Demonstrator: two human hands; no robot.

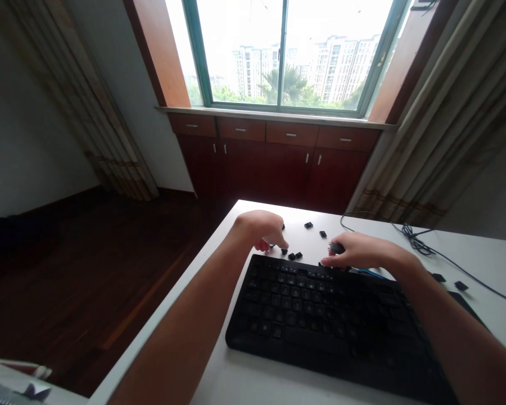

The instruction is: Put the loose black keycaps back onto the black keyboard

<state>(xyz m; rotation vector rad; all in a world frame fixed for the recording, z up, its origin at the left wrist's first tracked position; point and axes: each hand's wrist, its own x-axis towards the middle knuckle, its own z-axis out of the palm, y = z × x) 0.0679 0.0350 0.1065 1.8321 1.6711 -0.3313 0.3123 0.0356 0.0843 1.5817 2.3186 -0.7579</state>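
Observation:
A black keyboard (295, 332) lies on the white table, running from the middle toward the lower right. Just past its back left corner is my left hand (263, 228), fingers curled and thumb tip at a small black keycap (284, 251). The exact grip is hidden behind the hand. My right hand (356, 250), over the keyboard's back edge, pinches a small dark piece (337, 247) with thin metal-looking prongs pointing left. Two keycaps (295, 256) sit together between the hands. Farther back lie another keycap (308, 225) and one more (322, 234).
Black cable (417, 242) coils at the table's back right and trails off to the right. More black pieces (461, 286) lie beyond my right forearm. Something blue and thin (371, 273) shows behind the keyboard. The table's left edge (168, 304) drops to a dark wooden floor.

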